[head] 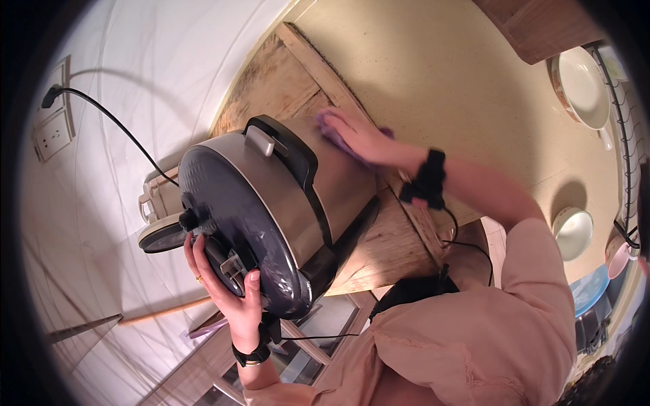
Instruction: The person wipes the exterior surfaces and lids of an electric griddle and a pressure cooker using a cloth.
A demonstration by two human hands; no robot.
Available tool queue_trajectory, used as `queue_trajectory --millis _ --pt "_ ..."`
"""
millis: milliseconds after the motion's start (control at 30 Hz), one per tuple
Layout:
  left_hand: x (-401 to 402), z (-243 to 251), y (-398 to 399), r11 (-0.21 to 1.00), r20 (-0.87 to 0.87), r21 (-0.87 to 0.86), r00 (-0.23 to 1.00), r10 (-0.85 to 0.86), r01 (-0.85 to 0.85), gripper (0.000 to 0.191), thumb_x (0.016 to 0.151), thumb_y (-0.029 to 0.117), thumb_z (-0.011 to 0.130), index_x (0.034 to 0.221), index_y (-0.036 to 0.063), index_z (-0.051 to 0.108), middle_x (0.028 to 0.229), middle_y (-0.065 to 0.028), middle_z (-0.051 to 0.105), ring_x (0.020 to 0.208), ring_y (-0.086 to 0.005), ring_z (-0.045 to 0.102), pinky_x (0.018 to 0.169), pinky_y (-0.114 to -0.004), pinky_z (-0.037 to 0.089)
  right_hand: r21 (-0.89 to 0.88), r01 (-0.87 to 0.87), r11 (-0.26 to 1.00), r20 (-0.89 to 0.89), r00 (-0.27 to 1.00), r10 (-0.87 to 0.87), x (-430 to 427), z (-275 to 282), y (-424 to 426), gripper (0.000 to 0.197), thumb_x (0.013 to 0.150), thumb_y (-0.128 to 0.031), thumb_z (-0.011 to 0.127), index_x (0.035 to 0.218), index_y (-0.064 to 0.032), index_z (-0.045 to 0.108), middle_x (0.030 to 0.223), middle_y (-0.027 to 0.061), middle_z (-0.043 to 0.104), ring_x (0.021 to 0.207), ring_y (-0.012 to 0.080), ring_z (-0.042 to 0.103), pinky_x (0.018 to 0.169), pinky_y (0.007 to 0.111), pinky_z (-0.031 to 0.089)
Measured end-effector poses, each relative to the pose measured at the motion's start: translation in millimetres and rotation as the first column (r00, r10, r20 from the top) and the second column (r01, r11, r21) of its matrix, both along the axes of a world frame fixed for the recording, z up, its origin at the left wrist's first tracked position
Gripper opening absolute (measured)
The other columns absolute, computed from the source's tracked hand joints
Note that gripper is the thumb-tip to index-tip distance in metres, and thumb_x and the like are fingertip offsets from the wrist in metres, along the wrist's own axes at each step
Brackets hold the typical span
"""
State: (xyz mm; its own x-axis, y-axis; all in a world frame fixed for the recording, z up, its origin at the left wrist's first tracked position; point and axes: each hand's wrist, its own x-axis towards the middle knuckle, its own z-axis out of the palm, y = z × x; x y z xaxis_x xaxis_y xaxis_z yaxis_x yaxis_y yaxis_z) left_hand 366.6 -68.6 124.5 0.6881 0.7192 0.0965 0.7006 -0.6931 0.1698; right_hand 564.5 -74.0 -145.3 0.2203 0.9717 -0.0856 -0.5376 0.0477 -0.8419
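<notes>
An electric pressure cooker (284, 198) with a silvery body and dark lid lies tilted on a wooden board (391, 243), its lid facing left. My left hand (231, 289) grips the handle on the lid, thumb on one side and fingers on the other. Against the far side of the cooker's body, near its base, my right hand (358, 137) presses a purple cloth (332, 133). Part of the cloth is hidden beneath that hand, which is slightly blurred. A black strap circles each wrist.
A black cord (114, 119) runs from a wall socket (53, 134) behind the cooker. A lidded container (162, 195) stands beside the wall. On the right of the tan counter (457, 76) are a white pan (584, 89), a bowl (574, 234) and a wire rack (617, 122).
</notes>
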Motion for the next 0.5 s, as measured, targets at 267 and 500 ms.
queue_trajectory --millis 267,500 --pt "1 1 -1 1.000 -0.008 0.001 1.000 -0.024 0.024 0.079 0.079 0.042 0.066 0.137 0.0015 0.031 0.143 -0.0225 0.025 0.132 -0.0364 0.026 0.108 -0.045 0.019 -0.285 0.209 0.935 -0.218 0.936 -0.276 -97 11 -139 0.035 0.093 -0.015 0.047 0.126 -0.0037 0.044 0.126 0.0147 0.050 0.107 0.0280 0.055 0.092 0.034 0.041" --pt "2 -2 2 0.999 0.021 -0.025 0.999 -0.026 0.027 0.077 0.078 0.038 0.068 0.137 0.0037 0.033 0.141 -0.0196 0.026 0.130 -0.0350 0.028 0.108 -0.043 0.021 0.049 0.355 0.934 0.278 0.893 -0.354 -15 74 -142 0.035 0.084 -0.017 0.064 0.114 -0.0054 0.052 0.106 0.0125 0.058 0.095 0.0227 0.058 0.084 0.033 0.045"
